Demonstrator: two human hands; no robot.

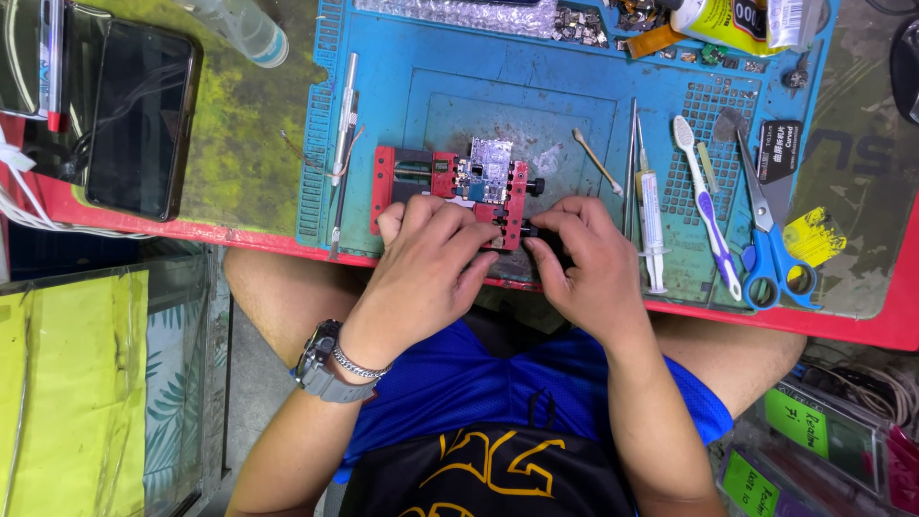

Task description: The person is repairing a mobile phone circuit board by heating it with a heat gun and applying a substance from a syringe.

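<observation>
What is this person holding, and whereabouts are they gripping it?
Both hands are on the red clamp fixture carrying a small circuit board. The left hand rests over its near edge; the right hand pinches the black knob at its right end.

I'm looking down at a small electronics repair bench, the sort found in a phone repair shop. A blue silicone work mat with moulded compartments covers the tabletop, and a red clamp on it grips a bare circuit board. Around it lie tweezers, a syringe, a toothbrush, scissors and loose small parts. A dark phone rests to one side.
</observation>
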